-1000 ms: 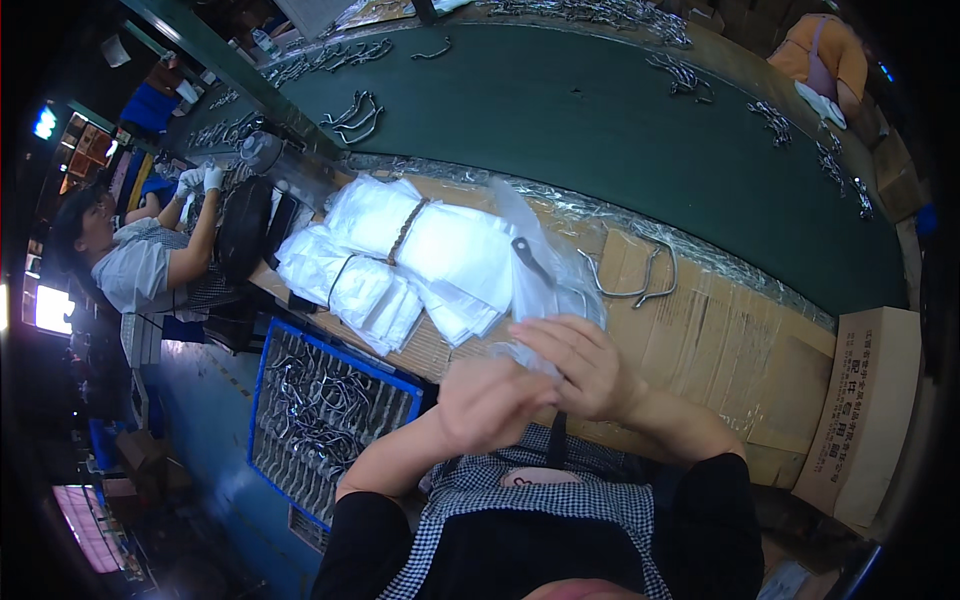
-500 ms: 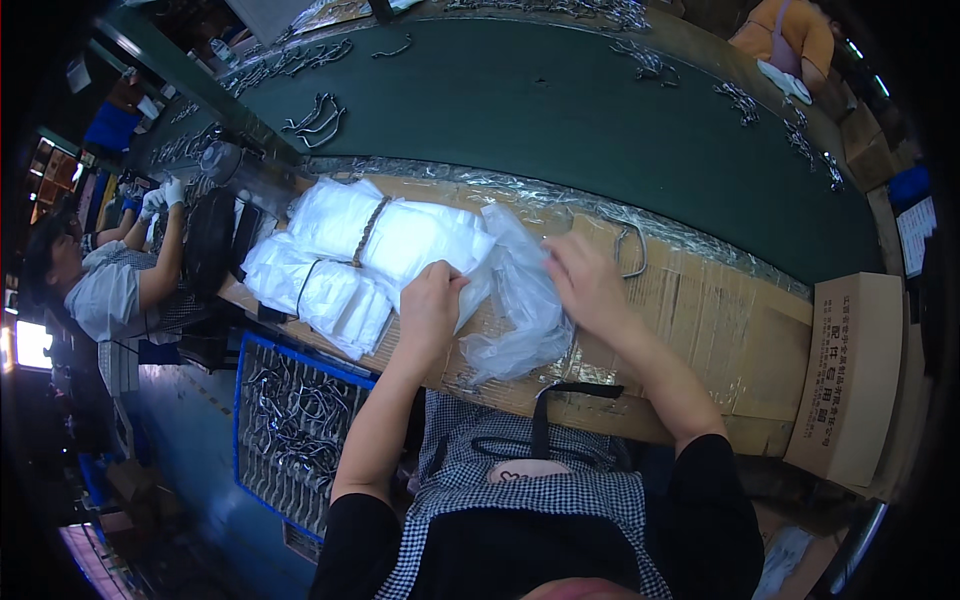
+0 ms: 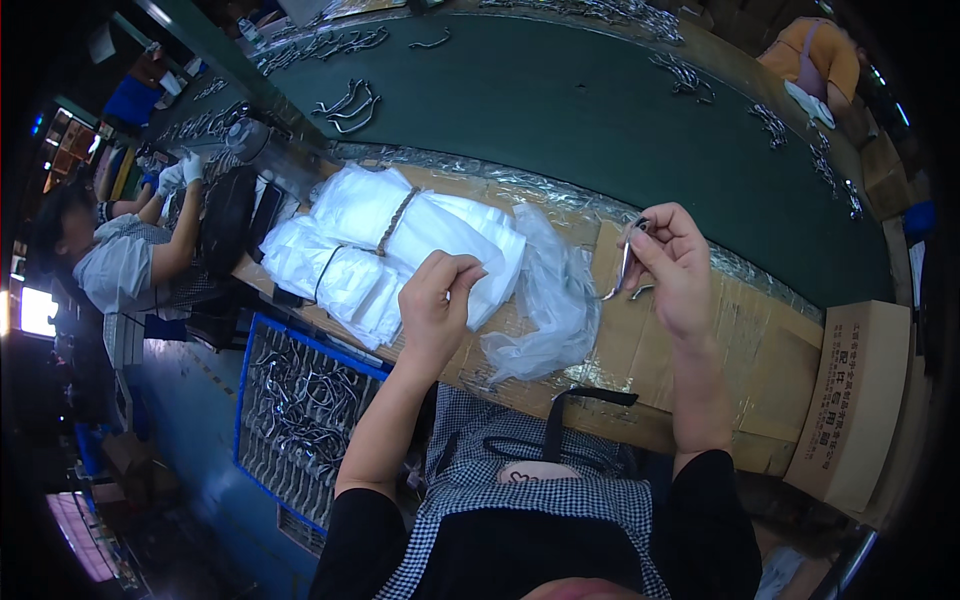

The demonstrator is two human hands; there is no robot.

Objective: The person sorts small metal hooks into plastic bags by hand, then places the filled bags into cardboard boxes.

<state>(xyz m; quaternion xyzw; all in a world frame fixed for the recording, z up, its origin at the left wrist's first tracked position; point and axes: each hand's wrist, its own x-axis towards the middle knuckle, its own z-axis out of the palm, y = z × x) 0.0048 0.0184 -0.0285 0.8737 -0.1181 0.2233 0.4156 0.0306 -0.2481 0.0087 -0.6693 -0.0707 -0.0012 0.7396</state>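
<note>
My right hand (image 3: 680, 265) is raised over the cardboard, its fingers closed around one end of a shiny bent metal handle (image 3: 626, 262). The handle's lower part hangs down toward the cardboard. My left hand (image 3: 440, 300) is closed in a pinch beside the stacked white plastic bags (image 3: 450, 235); whatever may be between its fingertips is too small to make out. A crumpled clear plastic bag (image 3: 552, 300) lies between my two hands. Cord-like ties cross the stack and the smaller white bundle (image 3: 350, 290) in front of it.
Cardboard (image 3: 740, 370) covers the bench, with a green belt (image 3: 540, 110) beyond it carrying scattered metal handles (image 3: 350, 108). A blue-rimmed crate (image 3: 245, 400) of metal parts sits low at left. A carton (image 3: 850, 400) stands at right. A gloved co-worker (image 3: 120, 255) is at left, another person (image 3: 815, 60) at far right.
My right hand has moved right from the clear bag and picked up the metal handle that lay on the cardboard. My left hand stays pinched by the white bags.
</note>
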